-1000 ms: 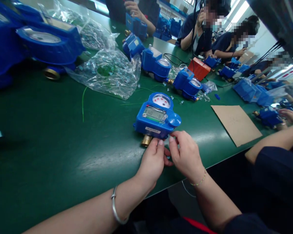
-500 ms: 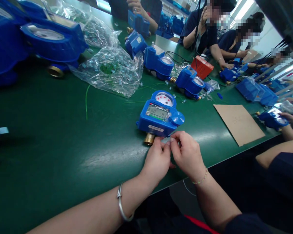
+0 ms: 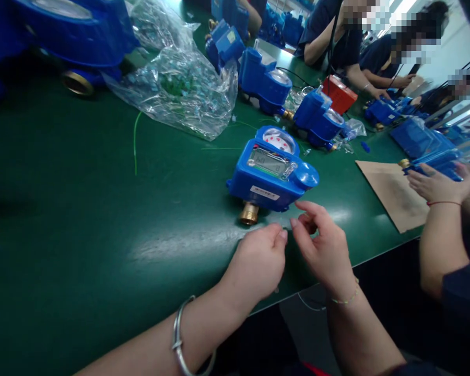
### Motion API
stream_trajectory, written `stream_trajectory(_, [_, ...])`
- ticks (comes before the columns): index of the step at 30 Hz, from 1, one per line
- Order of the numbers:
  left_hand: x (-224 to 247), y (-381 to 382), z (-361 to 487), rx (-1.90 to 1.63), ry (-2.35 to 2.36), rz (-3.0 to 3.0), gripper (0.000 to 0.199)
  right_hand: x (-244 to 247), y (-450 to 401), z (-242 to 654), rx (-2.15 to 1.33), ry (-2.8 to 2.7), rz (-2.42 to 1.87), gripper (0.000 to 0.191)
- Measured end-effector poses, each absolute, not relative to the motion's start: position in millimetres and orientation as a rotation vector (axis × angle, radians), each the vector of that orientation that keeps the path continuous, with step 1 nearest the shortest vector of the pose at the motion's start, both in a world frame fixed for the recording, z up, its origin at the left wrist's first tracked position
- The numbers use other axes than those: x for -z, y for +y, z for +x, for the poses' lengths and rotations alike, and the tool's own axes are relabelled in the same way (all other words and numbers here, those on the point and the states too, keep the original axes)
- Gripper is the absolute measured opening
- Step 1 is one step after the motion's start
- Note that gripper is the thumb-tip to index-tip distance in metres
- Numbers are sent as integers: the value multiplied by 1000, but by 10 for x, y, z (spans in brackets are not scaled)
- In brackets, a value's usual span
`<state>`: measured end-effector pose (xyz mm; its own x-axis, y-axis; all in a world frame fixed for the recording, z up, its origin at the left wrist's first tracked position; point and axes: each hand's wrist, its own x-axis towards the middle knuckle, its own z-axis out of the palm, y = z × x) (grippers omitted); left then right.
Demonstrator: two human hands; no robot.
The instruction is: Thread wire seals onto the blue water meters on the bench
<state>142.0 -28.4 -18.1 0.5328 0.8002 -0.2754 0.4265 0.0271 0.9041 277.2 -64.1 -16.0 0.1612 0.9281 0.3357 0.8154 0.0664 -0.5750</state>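
A blue water meter [image 3: 264, 193] with a round dial, a small display and a brass pipe end stands on the green table in front of me. Just below it, my left hand [image 3: 258, 258] is closed, thumb pressed against the curled fingers; whatever it may pinch is hidden. My right hand [image 3: 323, 243] is beside the meter's lower right corner, thumb and forefinger parted with nothing visible between them. A small gap separates the two hands.
Clear plastic bags [image 3: 180, 89] of small pale-blue and green pieces lie behind. More blue meters [image 3: 264, 83] line the table near a red box [image 3: 339, 94]. At right, a co-worker's hands [image 3: 441, 183] hold a meter over a cardboard sheet [image 3: 391, 196]. A green wire [image 3: 135, 143] lies left.
My hands have come apart; the right has moved right and its fingers have opened, while the left has closed up. At right, the co-worker's meter is now over the cardboard. The view has shifted slightly.
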Motion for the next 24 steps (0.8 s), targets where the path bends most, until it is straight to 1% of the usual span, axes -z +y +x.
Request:
stream_trajectory(3, [110,-366,1226,-283,1180,2120,24,257,-799,2831,-447,-1489,-1713,33])
stream_trajectory(6, [87,-483,1030,-86,1170,2365,23,343,-982,2852,-637,-1325,-1631,34])
stream_trajectory(9, [60,-554,859,53,1106,2437,25,404,-1140,2833,-685,-1250,-1557,35])
stream_trajectory(12, [-11,-556,746,161,1114,2511,30,426,-1222,2792,-629,-1221,-1561,23])
stream_trajectory(13, [-43,-549,727,152,1125,2552,31,423,-1229,2775,-595,-1216,-1582,18])
stream_trajectory(15, [-107,-528,723,27,1075,2651,28,406,-1215,2737,-526,-1190,-1609,13])
stream_trajectory(17, [-165,-487,762,-187,834,2710,20,383,-1179,2697,-499,-1110,-1571,12])
stream_trajectory(19, [-204,-413,840,-353,491,2645,15,369,-1130,2663,-554,-995,-1492,12])
stream_trajectory(21, [-216,-309,943,-388,213,2500,18,369,-1071,2638,-673,-855,-1412,18])
stream_trajectory(24, [-176,-160,1111,-417,107,2297,27,380,-973,2625,-875,-575,-1226,26])
